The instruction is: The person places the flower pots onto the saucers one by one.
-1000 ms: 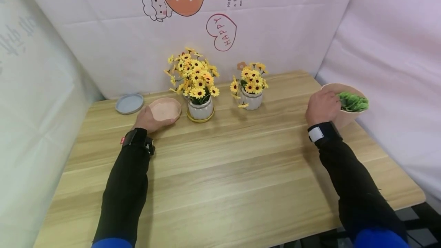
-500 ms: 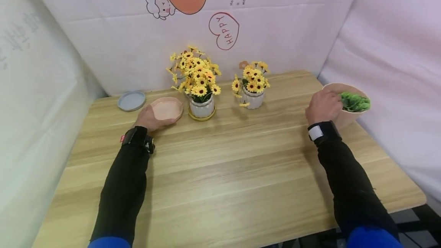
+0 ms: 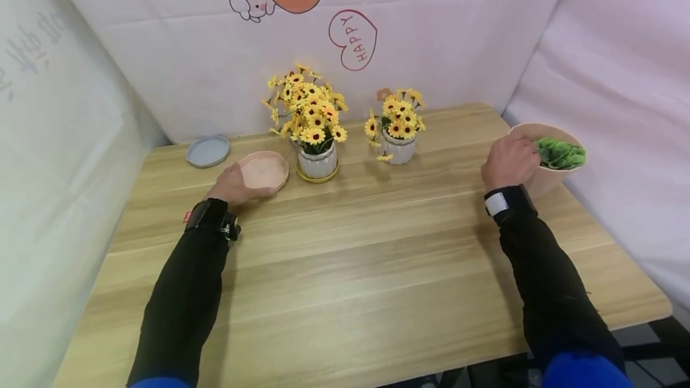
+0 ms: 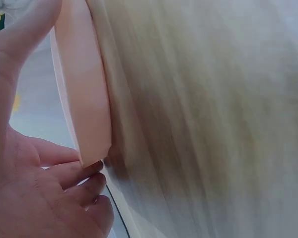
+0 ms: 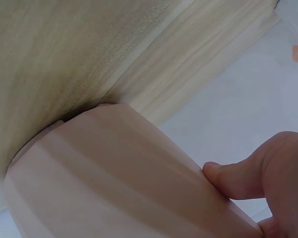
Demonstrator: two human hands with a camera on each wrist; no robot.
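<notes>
A shallow pink plant saucer (image 3: 265, 172) is at the left back of the table, and my left hand (image 3: 234, 185) grips it by its near-left edge. Its side wall (image 4: 82, 84) shows in the left wrist view between the thumb and the curled fingers (image 4: 89, 186). On the right, my right hand (image 3: 511, 161) pinches the rim of a pink flowerpot (image 3: 544, 183) with green leaves (image 3: 560, 153) inside. In the right wrist view the thumb lies along the pot's wall (image 5: 114, 173), and its base is close to the wooden tabletop. The fingers inside the rim are hidden.
A grey-blue saucer (image 3: 208, 151) lies behind the left hand. Between the hands stand two white pots of yellow flowers, the taller (image 3: 318, 162) on a yellow saucer (image 3: 319, 179), the smaller (image 3: 399, 148) farther right. White cloth (image 3: 458, 47) hangs behind the wooden table (image 3: 366, 280).
The pink saucer and my left hand have shifted slightly toward the front, away from the grey-blue saucer. The right hand keeps its hold on the flowerpot; the head view has tilted a little.
</notes>
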